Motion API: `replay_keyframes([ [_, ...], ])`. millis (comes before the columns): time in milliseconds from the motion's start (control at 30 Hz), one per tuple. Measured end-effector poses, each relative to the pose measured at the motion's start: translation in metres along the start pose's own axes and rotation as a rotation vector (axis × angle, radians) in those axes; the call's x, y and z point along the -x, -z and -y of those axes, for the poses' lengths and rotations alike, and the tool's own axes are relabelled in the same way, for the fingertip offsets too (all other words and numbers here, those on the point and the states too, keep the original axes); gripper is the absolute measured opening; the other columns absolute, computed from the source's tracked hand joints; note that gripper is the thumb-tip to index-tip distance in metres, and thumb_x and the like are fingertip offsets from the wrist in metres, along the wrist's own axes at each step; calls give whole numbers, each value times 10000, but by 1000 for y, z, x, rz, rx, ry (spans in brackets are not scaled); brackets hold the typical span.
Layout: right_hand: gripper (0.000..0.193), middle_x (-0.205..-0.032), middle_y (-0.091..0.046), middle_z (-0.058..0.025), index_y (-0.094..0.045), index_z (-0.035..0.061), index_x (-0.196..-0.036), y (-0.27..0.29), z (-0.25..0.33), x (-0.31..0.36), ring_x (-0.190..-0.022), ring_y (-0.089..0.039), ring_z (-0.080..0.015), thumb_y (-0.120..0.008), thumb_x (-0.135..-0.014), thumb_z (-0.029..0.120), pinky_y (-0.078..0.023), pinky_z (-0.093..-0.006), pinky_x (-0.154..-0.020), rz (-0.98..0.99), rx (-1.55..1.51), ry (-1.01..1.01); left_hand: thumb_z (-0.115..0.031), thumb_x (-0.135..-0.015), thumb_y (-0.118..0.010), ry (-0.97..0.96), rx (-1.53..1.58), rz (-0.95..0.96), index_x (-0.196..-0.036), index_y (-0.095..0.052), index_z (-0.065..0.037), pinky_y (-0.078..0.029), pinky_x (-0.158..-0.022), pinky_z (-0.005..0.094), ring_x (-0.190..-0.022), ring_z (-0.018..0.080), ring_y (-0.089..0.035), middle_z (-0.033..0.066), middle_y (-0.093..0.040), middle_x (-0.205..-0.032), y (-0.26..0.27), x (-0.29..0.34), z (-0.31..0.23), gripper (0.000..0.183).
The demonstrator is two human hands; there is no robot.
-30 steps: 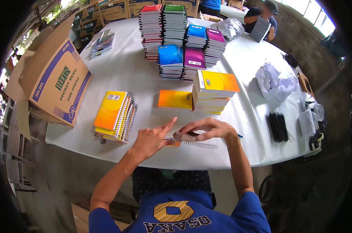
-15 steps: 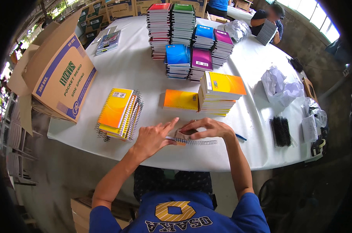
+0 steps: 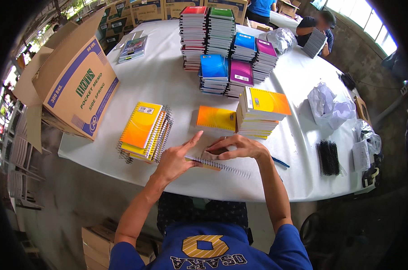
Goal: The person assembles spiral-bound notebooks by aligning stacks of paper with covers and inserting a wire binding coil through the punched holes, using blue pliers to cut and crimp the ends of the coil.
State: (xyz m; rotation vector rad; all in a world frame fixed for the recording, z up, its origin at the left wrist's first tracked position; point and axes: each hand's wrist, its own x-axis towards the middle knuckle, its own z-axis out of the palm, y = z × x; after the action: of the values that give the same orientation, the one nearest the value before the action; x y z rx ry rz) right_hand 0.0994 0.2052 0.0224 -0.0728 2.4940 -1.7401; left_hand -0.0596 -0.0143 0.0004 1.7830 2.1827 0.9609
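In front of me, my left hand (image 3: 174,161) grips a small notebook by its left end, thumb beneath and index finger stretched out. A dark wire coil (image 3: 235,171) runs along the notebook's edge, and its free end sticks out to the right. My right hand (image 3: 243,147) is curled over the coil, fingers bent around something brownish that I cannot make out. Most of the notebook's cover is hidden by my hands; a strip of orange (image 3: 211,164) shows below the coil. Just beyond lies a yellow-orange notebook (image 3: 216,119) with a punched edge, beside a taller pile (image 3: 269,102) of the same kind.
Coil-bound notebooks (image 3: 143,130) are piled at left, near an open carton (image 3: 80,87). Stacks of red, green, blue and purple notebooks (image 3: 214,66) stand at the back. Right are a blue pen (image 3: 281,162), loose black coils (image 3: 328,158) and plastic bags (image 3: 330,108). A co-worker (image 3: 315,33) sits far right.
The notebook and coil have tilted, the coil's free end now pointing lower right. My left hand has shifted slightly left relative to the right. The whole view has shifted a little.
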Motion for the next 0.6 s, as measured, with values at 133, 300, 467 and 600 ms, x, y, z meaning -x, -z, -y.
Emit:
replay_keyframes([
  [133, 493, -1235, -659, -98, -693, 95, -1206, -3, 1, -5, -1115, -615, -240, -692, -820, 401, -447, -350, -991, 34, -76, 25, -200, -682, -838, 67, 370, -98, -1529, -255, -275, -572, -856, 371, -1152, 303, -613, 158, -599, -1305, -10, 7, 10, 1031],
  [300, 441, -1250, -656, -23, -715, 198, -1184, -2, -11, -7, -1117, -615, -222, -723, -797, 408, -444, -351, -1005, 59, -336, 180, -112, -682, -843, 154, 552, -100, -1532, -259, -233, -562, -894, 366, -1230, 286, -564, 196, -601, -1292, -16, 10, 11, 1038],
  [467, 515, -1202, -671, -106, -693, 79, -1199, -2, -15, -8, -1108, -622, -241, -733, -793, 394, -450, -352, -990, 8, -105, -2, -105, -674, -853, 116, 510, -119, -1530, -271, -180, -562, -888, 333, -1121, 195, -645, 148, -625, -1286, -20, 10, 9, 1037],
  [600, 516, -1150, -692, -118, -681, 77, -1215, -8, 17, -14, -1054, -645, -234, -721, -812, 398, -470, -346, -959, 0, 100, -111, -83, -702, -831, 102, 536, -126, -1535, -242, -229, -559, -905, 361, -1200, 271, -591, 167, -603, -1300, -24, 14, 13, 1030],
])
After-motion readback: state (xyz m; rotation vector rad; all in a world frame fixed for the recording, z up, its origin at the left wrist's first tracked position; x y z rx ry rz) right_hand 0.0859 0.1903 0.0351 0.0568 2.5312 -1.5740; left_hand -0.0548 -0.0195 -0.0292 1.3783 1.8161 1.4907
